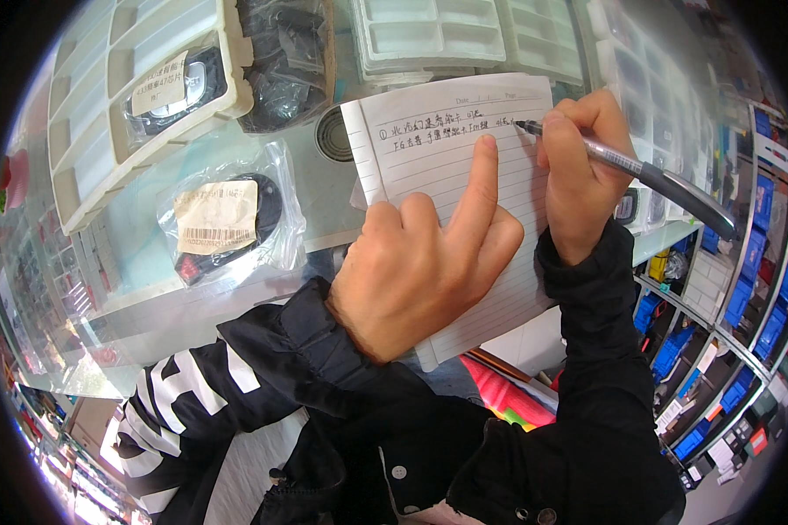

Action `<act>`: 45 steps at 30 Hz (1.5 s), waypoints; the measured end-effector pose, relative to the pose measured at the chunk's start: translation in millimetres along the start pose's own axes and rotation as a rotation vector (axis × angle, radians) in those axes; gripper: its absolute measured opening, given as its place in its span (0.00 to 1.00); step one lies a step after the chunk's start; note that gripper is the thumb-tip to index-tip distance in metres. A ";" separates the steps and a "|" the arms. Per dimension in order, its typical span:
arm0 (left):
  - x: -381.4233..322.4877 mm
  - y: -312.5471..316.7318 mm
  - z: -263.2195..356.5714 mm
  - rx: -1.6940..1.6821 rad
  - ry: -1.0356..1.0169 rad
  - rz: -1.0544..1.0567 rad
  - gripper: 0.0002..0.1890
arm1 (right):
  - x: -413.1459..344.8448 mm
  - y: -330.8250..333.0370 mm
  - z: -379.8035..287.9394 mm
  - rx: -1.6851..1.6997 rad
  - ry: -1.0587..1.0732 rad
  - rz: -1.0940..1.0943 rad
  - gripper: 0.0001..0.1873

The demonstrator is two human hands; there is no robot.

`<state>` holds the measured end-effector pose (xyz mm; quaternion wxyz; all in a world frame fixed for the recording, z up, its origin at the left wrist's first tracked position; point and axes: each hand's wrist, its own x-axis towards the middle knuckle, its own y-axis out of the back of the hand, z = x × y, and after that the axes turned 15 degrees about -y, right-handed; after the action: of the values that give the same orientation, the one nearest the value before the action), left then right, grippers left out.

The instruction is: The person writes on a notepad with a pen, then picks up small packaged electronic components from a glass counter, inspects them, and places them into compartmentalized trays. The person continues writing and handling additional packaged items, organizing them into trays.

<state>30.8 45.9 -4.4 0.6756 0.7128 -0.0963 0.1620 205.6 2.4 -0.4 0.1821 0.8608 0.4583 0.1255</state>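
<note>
A pen [607, 155] with a dark grip and a silver barrel is held in my right hand [584, 157]. Its tip meets the paper at the end of the second handwritten line. The lined notebook page [427, 184] lies under both hands. My left hand [427, 262] rests on the page, holding nothing, its index finger stretched out just below the writing and its other fingers bent. Left of that hand lies a clear zip bag [289, 197] with a dark key fob [270, 203] inside. A paper label [215, 216] with writing and a barcode covers part of the fob.
A white compartment tray [236, 92] at upper left holds another labelled, bagged key fob [213, 72]. Beside it, a box of bagged dark parts [282, 79] stands on the glass counter [141, 262]. More plastic trays [433, 39] line the back. Shelves with blue bins [752, 243] rise at right.
</note>
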 end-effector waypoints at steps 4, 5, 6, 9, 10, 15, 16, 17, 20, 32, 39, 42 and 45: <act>-0.4 -3.7 1.8 0.013 0.007 0.010 0.07 | 0.8 2.1 8.3 0.039 0.016 0.005 0.08; -1.2 -4.9 2.7 0.016 0.015 0.017 0.07 | -0.2 2.0 9.1 0.050 0.009 0.020 0.08; -2.5 -5.6 3.3 0.014 0.033 0.009 0.07 | -0.7 1.2 9.4 0.061 0.009 0.030 0.08; -5.4 -3.8 3.9 0.073 0.029 0.037 0.07 | -4.9 -2.5 1.3 0.131 -0.069 0.004 0.07; -5.4 -1.2 4.2 0.066 0.034 0.033 0.08 | -5.1 -4.2 -2.0 0.205 -0.082 -0.015 0.07; -5.9 12.7 2.8 -0.131 0.040 0.046 0.09 | -2.0 -7.6 -4.8 0.252 -0.134 0.069 0.07; -11.2 19.4 4.3 -0.167 0.055 0.109 0.09 | -2.4 -6.3 -2.7 0.254 -0.148 0.054 0.07; -18.3 28.6 5.5 -0.219 0.053 0.141 0.08 | -3.3 -4.0 -0.7 0.249 -0.165 0.041 0.07; -56.7 59.6 1.0 -0.274 0.130 0.222 0.08 | -5.1 -1.4 4.9 0.258 -0.209 0.040 0.07; -128.5 54.0 -49.5 -0.081 0.723 0.277 0.22 | -37.0 -14.7 -77.0 -0.010 -0.103 -0.167 0.12; -131.0 48.9 -53.0 -0.101 0.624 0.281 0.25 | -79.2 -107.8 -85.0 -0.349 0.116 0.055 0.17; -136.1 48.9 -56.9 -0.201 0.570 0.322 0.24 | -94.8 -123.7 -79.4 -0.425 0.153 0.139 0.18; -138.8 49.8 -58.7 -0.356 0.612 0.335 0.20 | -103.7 -125.1 -77.6 -0.371 0.111 0.113 0.18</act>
<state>-121.8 89.5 -6.1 0.7504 0.4776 -0.0318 0.4558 26.1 -4.6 10.9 0.3048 0.8287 0.3875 0.2650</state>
